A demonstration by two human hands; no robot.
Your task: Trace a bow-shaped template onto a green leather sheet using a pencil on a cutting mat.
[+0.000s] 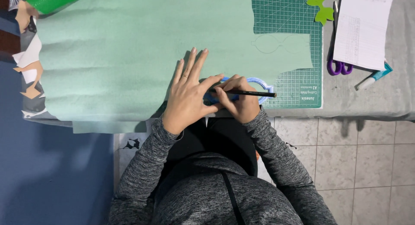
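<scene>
Tracing along a blue plastic template point(259, 84) at the near edge of the bench point(389, 95), a person in a grey marled top works over a wide sheet of pale green felt point(129, 56). The left hand point(188, 95) lies flat on the felt with its fingers spread, the thumb reaching across to press down the template's left end. The right hand point(240, 101) pinches a black pencil point(250, 93), its barrel lying nearly level and pointing toward the right, its working end hidden between the two hands. The template sits half on the felt and half on a green cutting mat point(298, 91), only its scalloped right end showing past the knuckles. A pencilled outline of the same kind point(276, 43) marks the felt farther back. Purple-handled scissors point(339, 67), a sheet of ruled paper point(361, 28) and a glue stick point(374, 77) rest near the bench's right side, with a roll of brighter green material point(52, 0) at the far left corner.
</scene>
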